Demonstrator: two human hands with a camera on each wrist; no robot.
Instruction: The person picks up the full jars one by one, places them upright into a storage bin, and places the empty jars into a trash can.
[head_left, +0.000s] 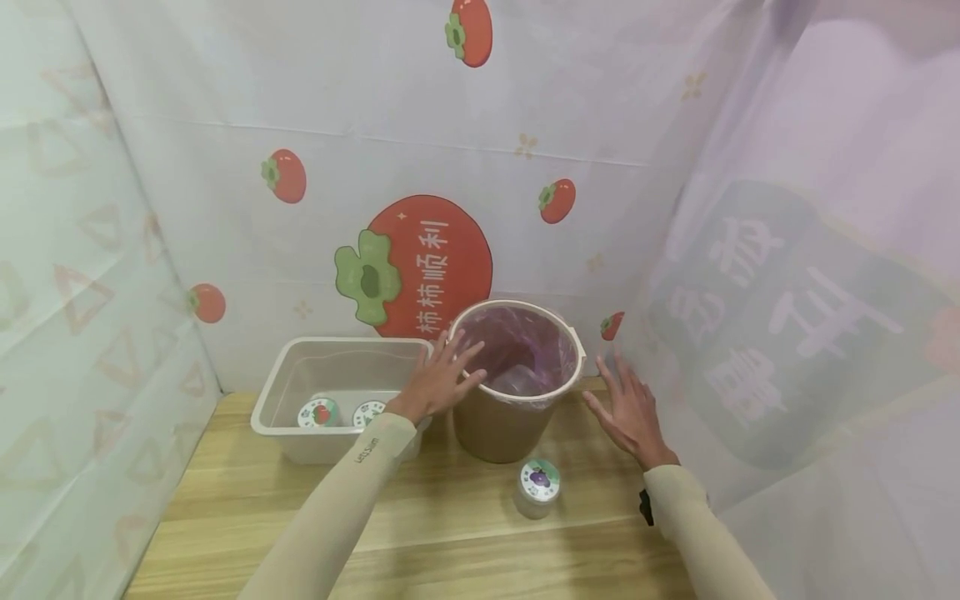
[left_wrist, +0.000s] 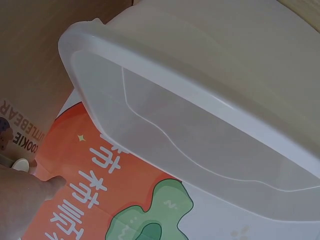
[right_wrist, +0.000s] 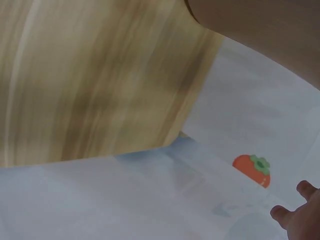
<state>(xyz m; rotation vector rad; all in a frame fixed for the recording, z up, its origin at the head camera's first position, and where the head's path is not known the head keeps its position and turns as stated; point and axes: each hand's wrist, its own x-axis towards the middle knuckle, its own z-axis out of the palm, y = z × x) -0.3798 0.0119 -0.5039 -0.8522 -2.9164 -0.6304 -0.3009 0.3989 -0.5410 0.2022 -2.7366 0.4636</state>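
Note:
In the head view my left hand (head_left: 435,382) has its fingers spread at the left rim of a brown bin (head_left: 495,433) with a clear liner. Whether it touches the rim I cannot tell. My right hand (head_left: 632,417), fingers apart, is to the right of the bin and holds nothing. A small round tub (head_left: 537,490) with a grape picture on its lid stands on the table in front of the bin. Left of the bin is a white rectangular basin (head_left: 337,432). Inside it are a tub with a red fruit lid (head_left: 318,412) and another tub (head_left: 368,412), partly hidden by my left hand.
The wood-grain table (head_left: 450,558) ends at a back wall sheet (head_left: 360,108) printed with persimmons. Fabric side walls stand close at the left (head_left: 75,333) and right (head_left: 825,500). Something clear lies inside the bin; its kind is unclear.

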